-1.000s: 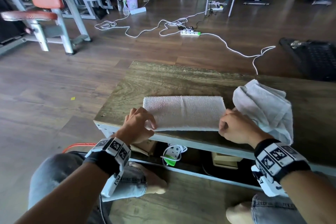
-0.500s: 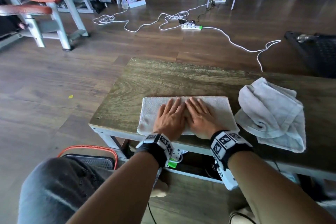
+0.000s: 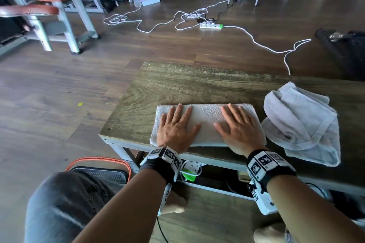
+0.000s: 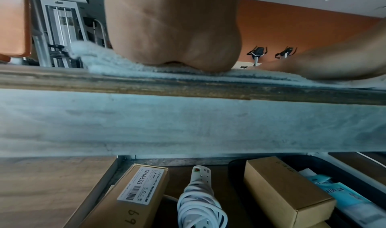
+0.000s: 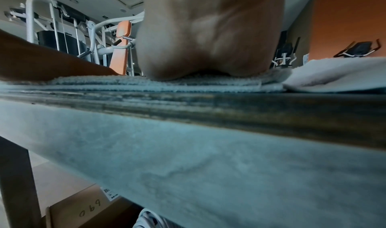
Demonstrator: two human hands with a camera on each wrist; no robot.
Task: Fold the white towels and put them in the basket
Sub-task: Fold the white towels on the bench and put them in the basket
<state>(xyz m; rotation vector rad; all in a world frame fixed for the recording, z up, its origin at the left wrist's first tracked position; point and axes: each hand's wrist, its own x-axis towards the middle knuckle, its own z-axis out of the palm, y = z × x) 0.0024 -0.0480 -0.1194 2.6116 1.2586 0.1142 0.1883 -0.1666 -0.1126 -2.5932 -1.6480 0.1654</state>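
Observation:
A white towel [image 3: 207,120], folded into a long strip, lies along the near edge of the wooden table [image 3: 189,83]. My left hand [image 3: 175,126] lies flat on its left half, fingers straight. My right hand [image 3: 240,126] presses flat on its right half. In the left wrist view the heel of my left hand [image 4: 173,33] sits on the towel [image 4: 129,68]; the right wrist view shows the right palm [image 5: 208,38] on the towel's edge [image 5: 146,83]. A second, crumpled white towel [image 3: 302,122] lies to the right. An orange-rimmed dark basket [image 3: 102,169] stands on the floor by my left knee.
Cardboard boxes [image 4: 133,193] and a coiled power strip [image 4: 198,197] sit on the shelf under the table. White cables and a power strip [image 3: 211,25] trail across the floor beyond. Gym machines [image 3: 49,2] stand at the far left, a dark mat [image 3: 347,45] far right.
A second ago both hands pinched the towel's near corners; then they lay flat together at its middle. Now they have slid apart toward the two ends.

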